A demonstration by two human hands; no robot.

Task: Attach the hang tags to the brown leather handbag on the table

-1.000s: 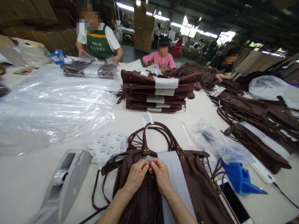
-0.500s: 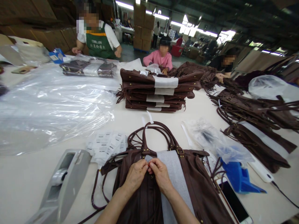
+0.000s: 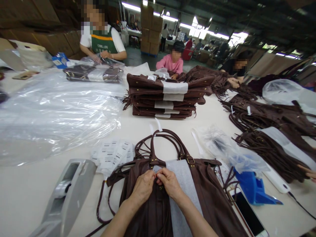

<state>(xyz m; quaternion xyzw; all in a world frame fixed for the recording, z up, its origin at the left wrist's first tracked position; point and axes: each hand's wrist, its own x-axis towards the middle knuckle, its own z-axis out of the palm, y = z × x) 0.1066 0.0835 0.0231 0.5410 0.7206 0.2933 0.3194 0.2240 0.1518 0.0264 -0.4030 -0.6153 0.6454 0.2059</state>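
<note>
A pale table [image 3: 29,191] fills the frame. At bottom centre lies a brown bag [image 3: 209,197]; lower left, a grey tape dispenser [image 3: 66,194]; beside it, barcode labels [image 3: 113,153]. Clear plastic sheets [image 3: 56,108] cover the left. A stack of bags [image 3: 163,95] sits at centre. More bags [image 3: 271,131] spread right. Lower right: a blue tool [image 3: 254,191], a phone [image 3: 249,215].

Your hands: the left hand [image 3: 143,187] and right hand [image 3: 169,184] have sunk a little lower on the brown bag [image 3: 212,197], fingers [image 3: 158,177] pinched tighter together.
Far beyond your fingers: the person in the green apron [image 3: 103,42] has brought both hands together over the bagged purse [image 3: 93,72].
Far right of your fingers: a co-worker's fingertips [image 3: 309,171] have come in at the frame edge beside the fringed bags [image 3: 271,151].
</note>
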